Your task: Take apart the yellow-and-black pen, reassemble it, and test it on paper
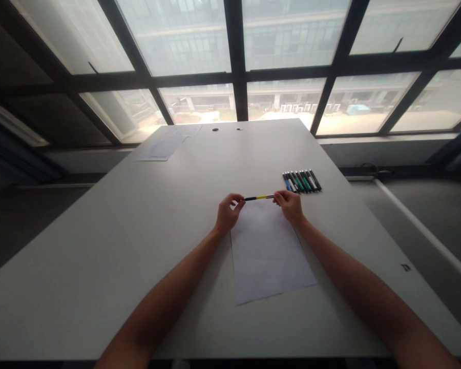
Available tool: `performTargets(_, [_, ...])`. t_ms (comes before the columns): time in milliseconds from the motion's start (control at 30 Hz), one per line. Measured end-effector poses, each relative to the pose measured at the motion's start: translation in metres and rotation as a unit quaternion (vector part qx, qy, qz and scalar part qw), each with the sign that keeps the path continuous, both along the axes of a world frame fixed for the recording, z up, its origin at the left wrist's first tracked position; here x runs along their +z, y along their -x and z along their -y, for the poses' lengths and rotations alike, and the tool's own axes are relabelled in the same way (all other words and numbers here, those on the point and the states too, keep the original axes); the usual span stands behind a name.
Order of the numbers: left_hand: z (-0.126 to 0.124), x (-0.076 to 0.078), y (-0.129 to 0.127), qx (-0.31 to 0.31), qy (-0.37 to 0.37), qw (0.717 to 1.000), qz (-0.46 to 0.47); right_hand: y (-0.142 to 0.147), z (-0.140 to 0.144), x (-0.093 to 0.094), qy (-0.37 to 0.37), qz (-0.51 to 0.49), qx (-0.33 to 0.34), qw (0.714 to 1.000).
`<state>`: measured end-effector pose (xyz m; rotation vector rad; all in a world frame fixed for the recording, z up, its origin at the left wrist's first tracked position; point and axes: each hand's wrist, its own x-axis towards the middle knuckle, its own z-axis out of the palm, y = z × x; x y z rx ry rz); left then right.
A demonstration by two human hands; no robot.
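Note:
A yellow and black pen (261,197) is stretched level between my two hands, above the far end of a white sheet of paper (272,256). My left hand (229,211) pinches its black end between thumb and fingers. At the other end, my right hand (289,205) grips the pen with closed fingers. Just beyond my right hand, several pens (301,181) lie side by side in a row, mostly black, with green, blue and white parts on some.
The white table (119,246) reaches to the windows. Printed sheets (163,147) lie at its far left. Two small round fittings, one dark (215,130), sit near the far edge. A small dark mark (406,267) shows near the right edge.

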<state>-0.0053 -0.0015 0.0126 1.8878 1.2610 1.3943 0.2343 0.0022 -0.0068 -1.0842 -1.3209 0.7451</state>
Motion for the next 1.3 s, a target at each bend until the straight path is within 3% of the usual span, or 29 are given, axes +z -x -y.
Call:
performTargets(367, [-0.0009,0.0004,0.0009,-0.007,0.070,0.997,0.008,0.0005,0.0006,0.0015,0.002,0.003,0.004,1.000])
performTargets(733, [-0.0008,0.0001,0.0005,0.011,0.016,1.000,-0.007,0.0009,0.0017,0.0028,0.000,0.000,0.005,1.000])
performTargets(933, [-0.0005,-0.0013,0.0000,-0.024,0.002,1.000,0.006,0.0007,0.0004,0.0014,0.002,-0.009,0.005,1.000])
performTargets(1300, [-0.0007,0.0004,-0.0002,-0.018,0.097,0.995,0.016,0.0005,-0.0002,0.0002,-0.003,-0.001,0.009,1.000])
